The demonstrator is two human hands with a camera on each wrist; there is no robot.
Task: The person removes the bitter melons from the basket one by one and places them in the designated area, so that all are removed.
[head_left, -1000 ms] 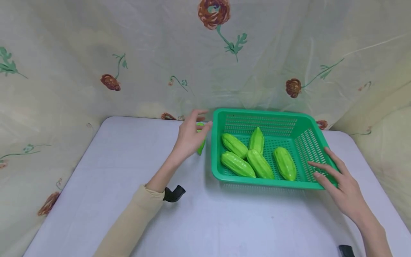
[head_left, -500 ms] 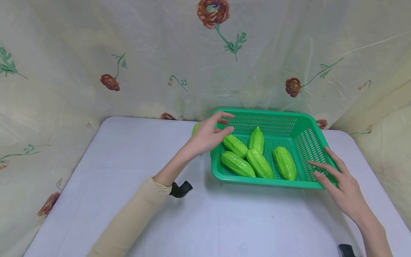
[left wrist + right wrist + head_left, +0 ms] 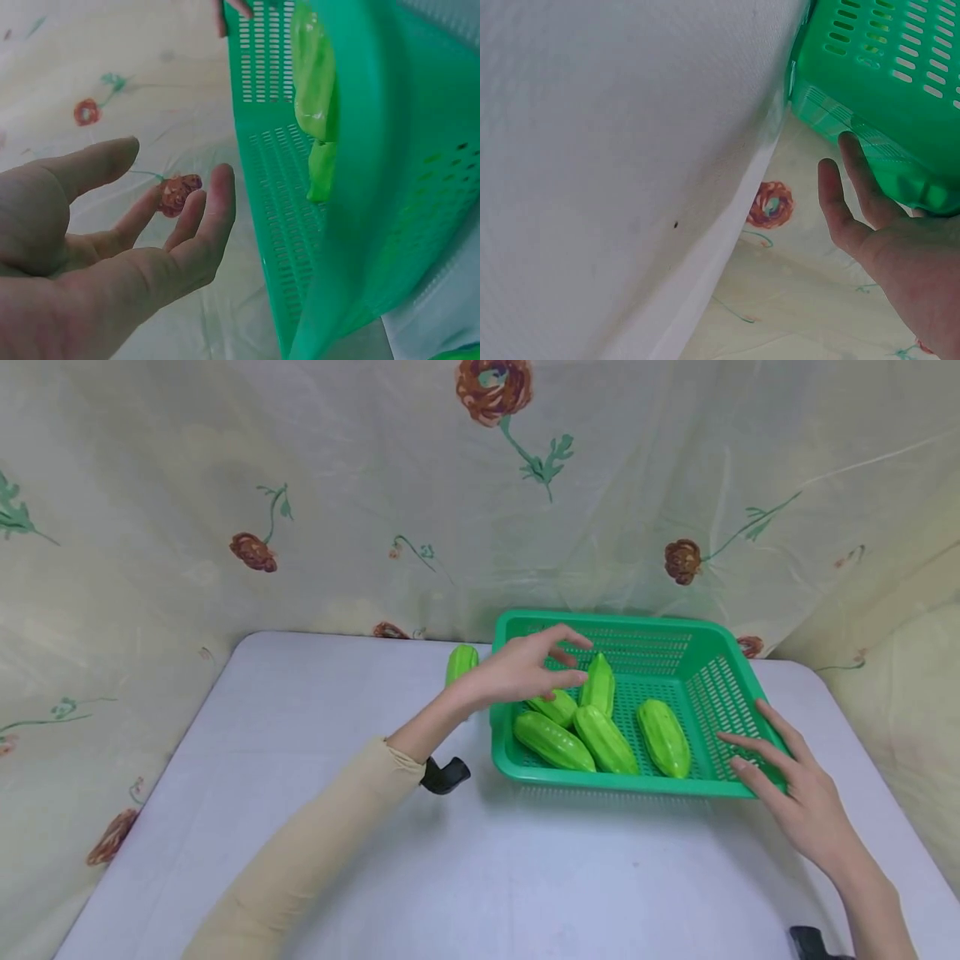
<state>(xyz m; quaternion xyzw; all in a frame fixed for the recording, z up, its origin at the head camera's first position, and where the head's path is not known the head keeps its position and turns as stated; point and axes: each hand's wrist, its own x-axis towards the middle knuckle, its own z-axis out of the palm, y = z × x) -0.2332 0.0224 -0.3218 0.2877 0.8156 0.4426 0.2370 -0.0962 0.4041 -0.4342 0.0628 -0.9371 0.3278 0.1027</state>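
A green plastic basket (image 3: 600, 783) stands on the table, with several ridged light-green gourds (image 3: 664, 739) inside. My left hand (image 3: 525, 668) hangs over the basket's left part, above the gourds. Its fingers are loosely bent with nothing between them, as the left wrist view confirms. One more gourd (image 3: 462, 662) lies on the table just left of the basket, partly hidden by my left forearm. My right hand (image 3: 806, 806) rests at the basket's right front corner, with the thumb and a finger reaching over the rim. In the right wrist view, two fairly straight fingers (image 3: 862, 176) show outside the basket.
A white cloth covers the table (image 3: 525, 877). Close behind it hangs a pale curtain (image 3: 360, 468) with a flower print, which also runs along both sides. Black camera mounts (image 3: 446, 775) sit at the wrists.
My left hand has moved right, from beside the loose gourd to over the basket, uncovering that gourd's top. My right hand and the basket stay put.
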